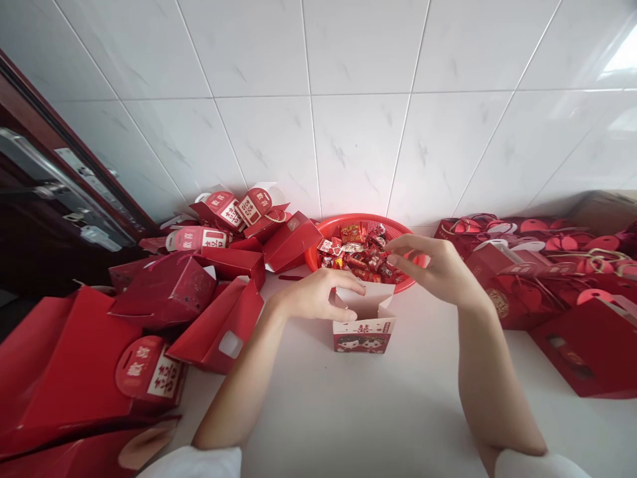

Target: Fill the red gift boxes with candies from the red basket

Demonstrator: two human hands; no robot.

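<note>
An open-topped red and cream paper gift box [362,342] with printed cartoon faces stands upright on the white table. My left hand [318,292] grips its left upper side, the thumb by the front rim and the fingers reaching across towards the back. Behind the box, a red plastic basket [311,257] holds many wrapped candies [365,264]. Over the basket's right side, my right hand [428,269] is closed in a pinch, with a bit of red wrapper at its fingertips. The wrapped candy there is largely hidden by the fingers.
Red gift boxes [164,292] lie piled at the left, some printed with white labels. More red boxes with cord handles [537,265] crowd the right side. A tiled wall [358,146] rises behind the table [318,418]. A dark door with a metal handle [64,189] is at far left.
</note>
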